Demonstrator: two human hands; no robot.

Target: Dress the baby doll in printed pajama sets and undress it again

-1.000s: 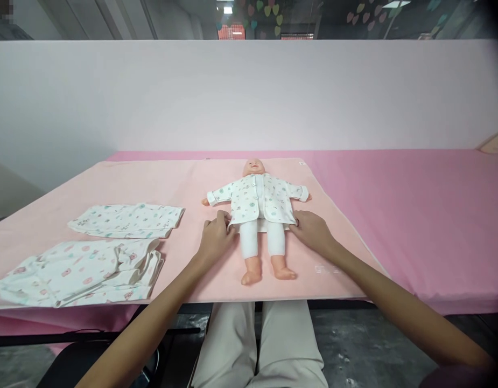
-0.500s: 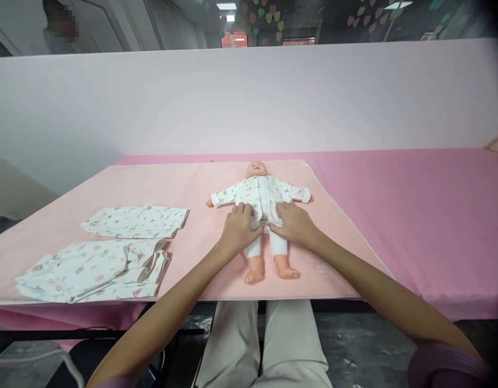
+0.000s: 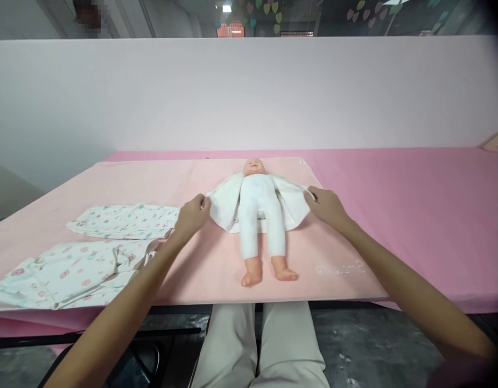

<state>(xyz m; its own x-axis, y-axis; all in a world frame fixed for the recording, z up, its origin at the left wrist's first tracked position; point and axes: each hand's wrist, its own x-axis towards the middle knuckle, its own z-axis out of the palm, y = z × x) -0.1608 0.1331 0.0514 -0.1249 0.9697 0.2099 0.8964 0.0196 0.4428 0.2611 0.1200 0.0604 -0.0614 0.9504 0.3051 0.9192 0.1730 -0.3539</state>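
Jacket (image 3: pixel 225 206) on the doll (image 3: pixel 257 193), front pulled wide, both panels spread like wings; thin soft knit, plain off-white inner faces showing. Left hand (image 3: pixel 193 214): grip narrow, thumb and fingers pinched on the outer edge of one panel. Right hand (image 3: pixel 327 208): same narrow grip, pinching the opposite edge. Cloth drawn fairly taut from the doll's shoulders out to each hand, the panels tapering to points there; lower edges droop in loose curves. Some pale cloth also visible between the doll's legs.

Doll flat on its back, head away from the person, legs straight and slightly apart. Smooth white body and legs, matte, fabric-like; head and bare feet glossy, peach, rubbery-looking. Its arms hidden behind the cloth.

Under it, peach mat (image 3: pixel 216 283), fine flat nap, white lettering near the front, partly covered by the right forearm. Off to the left side, folded garment (image 3: pixel 121 221), white with small greenish print, roughly rectangular; nearer the person, thicker folded stack (image 3: pixel 67 272), pink and green print, soft creased layers, left forearm crossing over its edge. Counter (image 3: pixel 426 231) draped in smooth pink cloth (image 3: pixel 386 178). Behind, flat white partition (image 3: pixel 249 91).
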